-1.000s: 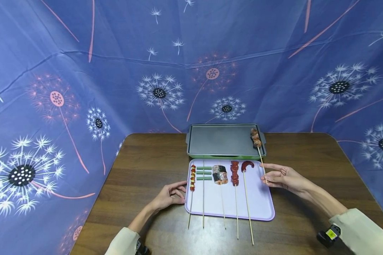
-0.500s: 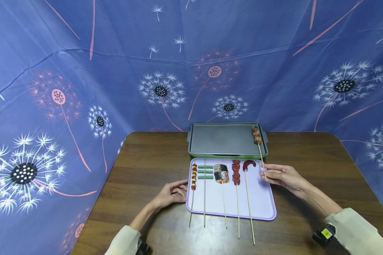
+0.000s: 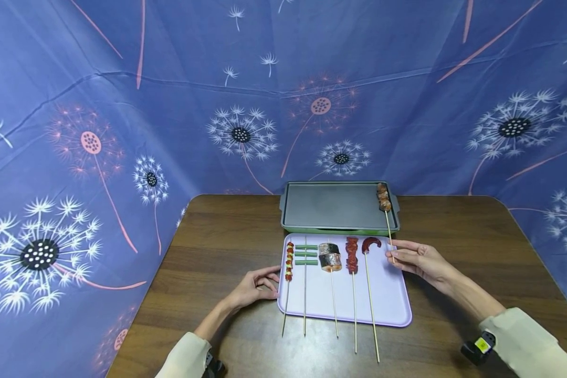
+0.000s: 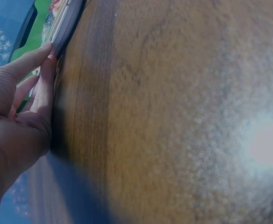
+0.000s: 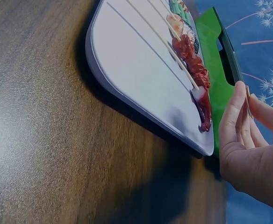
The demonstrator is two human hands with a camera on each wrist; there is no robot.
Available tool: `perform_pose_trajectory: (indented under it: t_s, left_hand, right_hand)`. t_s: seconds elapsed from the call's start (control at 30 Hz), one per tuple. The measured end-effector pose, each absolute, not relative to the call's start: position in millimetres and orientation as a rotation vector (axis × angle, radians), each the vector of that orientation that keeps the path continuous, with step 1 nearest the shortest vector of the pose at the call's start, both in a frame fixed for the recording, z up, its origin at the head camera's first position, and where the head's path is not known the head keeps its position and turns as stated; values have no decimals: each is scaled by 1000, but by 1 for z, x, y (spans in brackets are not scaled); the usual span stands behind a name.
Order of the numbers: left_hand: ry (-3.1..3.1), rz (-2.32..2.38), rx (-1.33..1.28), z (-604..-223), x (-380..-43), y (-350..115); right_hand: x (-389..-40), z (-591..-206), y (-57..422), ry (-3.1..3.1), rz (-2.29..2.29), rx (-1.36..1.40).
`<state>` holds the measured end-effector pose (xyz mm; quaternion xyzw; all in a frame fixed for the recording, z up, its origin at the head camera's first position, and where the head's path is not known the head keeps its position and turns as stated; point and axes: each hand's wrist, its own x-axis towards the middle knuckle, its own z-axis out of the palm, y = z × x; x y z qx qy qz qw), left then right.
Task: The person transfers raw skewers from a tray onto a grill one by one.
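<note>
My right hand (image 3: 418, 261) pinches the lower end of a wooden skewer (image 3: 389, 231) between thumb and fingers. The browned chunks of meat (image 3: 384, 197) on it lie at the right end of a dark griddle (image 3: 331, 205). In the right wrist view the held stick (image 5: 247, 99) shows edge-on at the fingertips. My left hand (image 3: 255, 287) rests beside the lilac tray (image 3: 387, 304), its fingertips touching the left rim, fingers loosely bent. On the tray lie a red-and-yellow skewer (image 3: 289, 260), a green skewer (image 3: 306, 254), a fish-like skewer (image 3: 329, 257), a red meat skewer (image 3: 352, 255) and a curled dark-red skewer (image 3: 371, 244).
The wooden table (image 3: 227, 226) extends around the tray and griddle. The griddle has a green base (image 5: 213, 44) and stands directly behind the tray. Several skewer sticks overhang the tray's front edge. A blue dandelion-print cloth (image 3: 179, 105) hangs behind and at the left.
The held skewer has straightened a little, and its meat has shifted slightly back and right on the griddle. My left hand keeps its place at the tray's rim. The view has shifted slightly.
</note>
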<state>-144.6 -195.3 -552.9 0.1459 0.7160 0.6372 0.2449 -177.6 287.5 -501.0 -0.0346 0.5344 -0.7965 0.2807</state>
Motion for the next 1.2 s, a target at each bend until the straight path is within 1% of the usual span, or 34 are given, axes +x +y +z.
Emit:
perform_pose_trajectory:
  t_s: [0.2, 0.47, 0.67, 0.93, 1.2]
  left_hand:
    - [1949, 1746, 421, -555, -146, -195]
    - [1956, 1736, 440, -555, -148, -194]
    - [1968, 1729, 497, -558, -148, -198]
    - [1966, 1722, 428, -556, -145, -200]
    - [1976, 1732, 452, -557, -147, -197]
  right_hand:
    - [-174, -500, 291, 1385, -2139, -136]
    - [-166, -504, 310, 1428, -2093, -190]
    - [-154, -503, 317, 1534, -2035, -135]
    - [-136, -506, 323, 1543, -2018, -171]
    - [-118, -512, 323, 1495, -2044, -246]
